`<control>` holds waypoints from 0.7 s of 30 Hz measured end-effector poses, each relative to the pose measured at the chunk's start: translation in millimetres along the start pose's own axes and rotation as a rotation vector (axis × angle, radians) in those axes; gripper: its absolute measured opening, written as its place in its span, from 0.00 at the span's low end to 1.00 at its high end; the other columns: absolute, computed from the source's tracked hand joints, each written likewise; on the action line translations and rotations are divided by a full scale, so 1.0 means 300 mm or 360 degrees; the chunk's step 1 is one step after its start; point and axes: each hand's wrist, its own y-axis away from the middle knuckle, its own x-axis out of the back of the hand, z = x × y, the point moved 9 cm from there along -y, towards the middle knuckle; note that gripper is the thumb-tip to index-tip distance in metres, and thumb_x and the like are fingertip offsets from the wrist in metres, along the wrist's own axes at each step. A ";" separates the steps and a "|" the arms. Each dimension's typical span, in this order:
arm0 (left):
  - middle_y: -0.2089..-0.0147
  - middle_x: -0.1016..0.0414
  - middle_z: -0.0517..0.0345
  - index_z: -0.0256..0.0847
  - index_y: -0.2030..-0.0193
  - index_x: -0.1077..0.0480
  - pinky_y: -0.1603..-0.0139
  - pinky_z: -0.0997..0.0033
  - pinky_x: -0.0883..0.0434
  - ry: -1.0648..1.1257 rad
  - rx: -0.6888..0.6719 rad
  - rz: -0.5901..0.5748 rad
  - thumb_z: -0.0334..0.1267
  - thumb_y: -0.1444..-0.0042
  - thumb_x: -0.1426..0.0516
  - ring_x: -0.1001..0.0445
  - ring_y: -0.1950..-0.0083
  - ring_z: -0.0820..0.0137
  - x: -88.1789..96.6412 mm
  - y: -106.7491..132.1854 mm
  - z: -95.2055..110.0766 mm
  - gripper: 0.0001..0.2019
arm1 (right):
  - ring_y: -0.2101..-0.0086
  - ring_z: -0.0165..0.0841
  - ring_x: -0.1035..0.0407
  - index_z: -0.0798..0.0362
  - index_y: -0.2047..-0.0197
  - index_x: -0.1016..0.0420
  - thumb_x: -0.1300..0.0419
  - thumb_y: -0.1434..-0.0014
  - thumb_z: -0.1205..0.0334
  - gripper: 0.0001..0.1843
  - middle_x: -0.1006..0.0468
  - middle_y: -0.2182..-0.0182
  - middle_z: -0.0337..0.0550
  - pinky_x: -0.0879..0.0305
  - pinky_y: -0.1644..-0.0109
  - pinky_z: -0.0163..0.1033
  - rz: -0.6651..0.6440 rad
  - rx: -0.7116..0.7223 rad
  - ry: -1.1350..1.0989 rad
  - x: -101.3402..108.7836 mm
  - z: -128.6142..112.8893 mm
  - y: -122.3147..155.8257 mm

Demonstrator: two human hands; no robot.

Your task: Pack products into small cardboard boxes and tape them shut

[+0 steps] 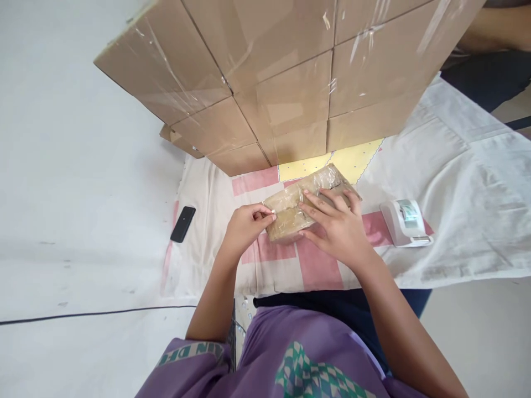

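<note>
A small brown cardboard box [286, 221] wrapped in shiny clear tape lies at a slant on the cloth in front of me. My left hand [249, 224] is at the box's left end, thumb and forefinger pinched together. A tiny pale bit shows at those fingertips, too small to name. Across the top and near side of the box rests my right hand [336, 224], its fingers spread and touching the taped surface. Its palm hides part of the box's near right side.
A wall of taped cardboard cartons [290, 83] stands behind the small box. Right of it sits a white tape dispenser [402, 224]; a black phone [183, 224] lies at left. A patterned cloth [452, 232] covers the table. Another person's arm [498, 30] shows at top right.
</note>
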 end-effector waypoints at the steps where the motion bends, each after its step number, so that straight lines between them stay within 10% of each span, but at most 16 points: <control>1: 0.77 0.33 0.65 0.42 0.66 0.21 0.71 0.72 0.42 -0.0060 0.0002 0.0034 0.44 0.46 0.36 0.36 0.74 0.73 0.003 0.006 0.003 0.08 | 0.36 0.51 0.40 0.47 0.38 0.26 0.40 0.34 0.48 0.24 0.31 0.33 0.42 0.56 0.32 0.62 0.0000 -0.0004 -0.0008 0.000 0.000 0.001; 10: 0.73 0.29 0.63 0.43 0.61 0.23 0.71 0.71 0.43 -0.0388 0.0149 0.0393 0.47 0.47 0.37 0.32 0.71 0.70 0.024 0.056 0.014 0.12 | 0.35 0.50 0.42 0.47 0.39 0.26 0.37 0.36 0.51 0.24 0.32 0.33 0.42 0.57 0.31 0.62 0.0017 0.0004 -0.0105 0.011 0.002 0.018; 21: 0.64 0.22 0.55 0.44 0.54 0.32 0.58 0.61 0.30 -0.0272 0.0152 0.0581 0.66 0.53 0.40 0.21 0.63 0.56 0.012 0.002 -0.141 0.30 | 0.31 0.47 0.48 0.42 0.34 0.32 0.38 0.36 0.53 0.27 0.37 0.29 0.41 0.58 0.29 0.63 -0.0178 -0.0216 -0.0288 0.060 -0.031 0.093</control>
